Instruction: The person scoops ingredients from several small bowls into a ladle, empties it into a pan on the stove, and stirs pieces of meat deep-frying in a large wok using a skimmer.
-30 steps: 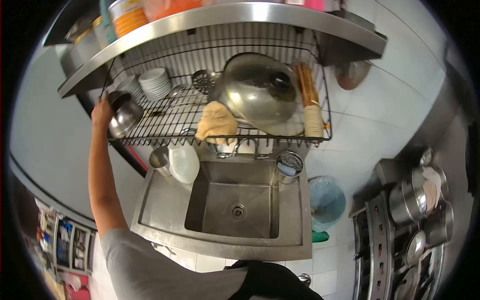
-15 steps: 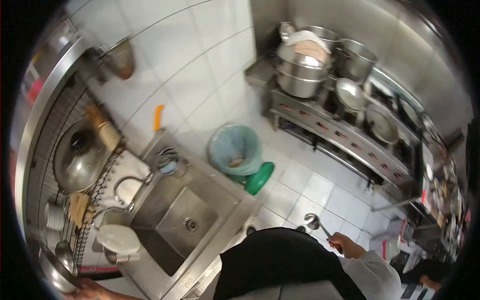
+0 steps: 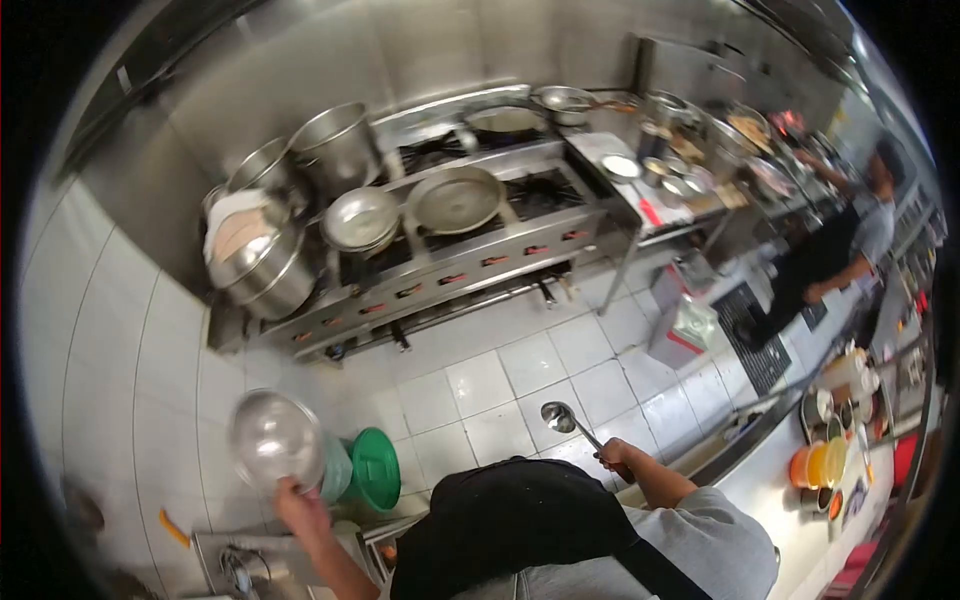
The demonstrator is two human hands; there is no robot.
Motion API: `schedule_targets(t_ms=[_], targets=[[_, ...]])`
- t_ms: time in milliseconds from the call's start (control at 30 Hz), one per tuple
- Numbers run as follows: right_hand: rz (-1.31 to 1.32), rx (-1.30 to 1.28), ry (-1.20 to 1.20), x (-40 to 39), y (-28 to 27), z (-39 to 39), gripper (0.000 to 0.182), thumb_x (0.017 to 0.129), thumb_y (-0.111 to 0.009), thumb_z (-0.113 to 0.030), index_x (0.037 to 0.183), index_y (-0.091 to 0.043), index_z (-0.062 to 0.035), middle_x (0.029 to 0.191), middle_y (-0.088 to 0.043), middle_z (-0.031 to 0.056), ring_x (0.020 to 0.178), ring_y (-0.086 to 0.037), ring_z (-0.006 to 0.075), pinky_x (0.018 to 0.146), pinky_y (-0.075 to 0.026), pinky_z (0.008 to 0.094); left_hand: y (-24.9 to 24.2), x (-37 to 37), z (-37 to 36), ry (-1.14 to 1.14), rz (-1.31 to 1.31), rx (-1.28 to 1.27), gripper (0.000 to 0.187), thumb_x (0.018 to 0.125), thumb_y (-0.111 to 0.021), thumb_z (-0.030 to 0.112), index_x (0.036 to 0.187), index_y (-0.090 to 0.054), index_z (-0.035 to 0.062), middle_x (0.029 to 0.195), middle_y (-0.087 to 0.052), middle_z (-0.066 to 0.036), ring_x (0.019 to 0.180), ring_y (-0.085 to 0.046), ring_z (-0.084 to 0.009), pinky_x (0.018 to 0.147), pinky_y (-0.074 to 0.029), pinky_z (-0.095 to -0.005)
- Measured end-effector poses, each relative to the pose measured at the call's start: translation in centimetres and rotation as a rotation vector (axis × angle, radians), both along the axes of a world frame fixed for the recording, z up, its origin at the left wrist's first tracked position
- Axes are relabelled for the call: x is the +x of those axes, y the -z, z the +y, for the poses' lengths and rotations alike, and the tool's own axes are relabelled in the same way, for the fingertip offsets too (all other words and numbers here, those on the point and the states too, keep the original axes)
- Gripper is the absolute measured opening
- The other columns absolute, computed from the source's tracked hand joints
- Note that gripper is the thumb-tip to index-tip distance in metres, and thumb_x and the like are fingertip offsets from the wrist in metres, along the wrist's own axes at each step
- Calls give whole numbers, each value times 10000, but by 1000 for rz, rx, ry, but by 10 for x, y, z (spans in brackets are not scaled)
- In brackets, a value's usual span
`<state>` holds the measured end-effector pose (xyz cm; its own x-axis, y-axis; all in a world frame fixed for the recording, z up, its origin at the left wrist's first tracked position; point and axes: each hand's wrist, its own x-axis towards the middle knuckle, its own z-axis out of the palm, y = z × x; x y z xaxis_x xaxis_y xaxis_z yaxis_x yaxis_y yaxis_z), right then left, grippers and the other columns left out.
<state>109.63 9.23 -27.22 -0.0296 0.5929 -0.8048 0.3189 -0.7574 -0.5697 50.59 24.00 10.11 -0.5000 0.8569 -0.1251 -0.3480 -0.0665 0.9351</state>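
My left hand (image 3: 300, 505) grips the rim of a shiny metal bowl (image 3: 275, 438), held up over the floor at the lower left. My right hand (image 3: 622, 458) is closed around the handle of a steel ladle (image 3: 563, 420), whose cup points toward the tiled floor in front of me. I wear a black apron (image 3: 510, 530) over a grey shirt.
A long gas range (image 3: 440, 250) with pans, woks and stacked steel pots (image 3: 255, 260) runs along the back wall. A green-lidded bin (image 3: 370, 470) stands beside my left hand. Another person (image 3: 840, 250) works at the far right counter. Sauce tubs (image 3: 825, 465) sit at right.
The view has swung from the sink and dish rack round to the stove. My left hand has taken the metal bowl off the rack and now holds it up; the ladle stays in my right hand.
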Motion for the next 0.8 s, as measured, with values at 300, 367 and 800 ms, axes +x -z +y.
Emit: schedule_targets(t_ms=[300, 367, 800], targets=[[-39, 3, 613, 28, -81, -5, 252, 842, -642, -218, 791, -599, 25, 623, -571, 87, 464, -487, 169, 419, -392, 330, 71, 222, 126, 773, -198, -322, 426, 822, -471, 101, 1195, -443, -102, 1144, -559, -219, 965, -617, -351, 741, -564, -469], [-76, 79, 692, 45, -65, 1, 255, 841, -648, -223, 809, -602, 25, 647, -580, 81, 505, -509, 165, 434, -410, 321, 77, 264, 162, 860, -185, -338, 451, 818, -457, 106, 1213, -427, -109, 1120, -572, -223, 905, -637, -359, 709, -569, -458], [-292, 182, 1023, 100, -206, 29, 177, 888, -617, -187, 856, -572, -19, 620, -512, 2, 543, -458, 88, 486, -374, 270, 96, 606, 448, 1129, -175, -169, 476, 814, -452, 92, 1259, -373, -56, 1048, -579, -237, 773, -640, -329, 674, -562, -434]])
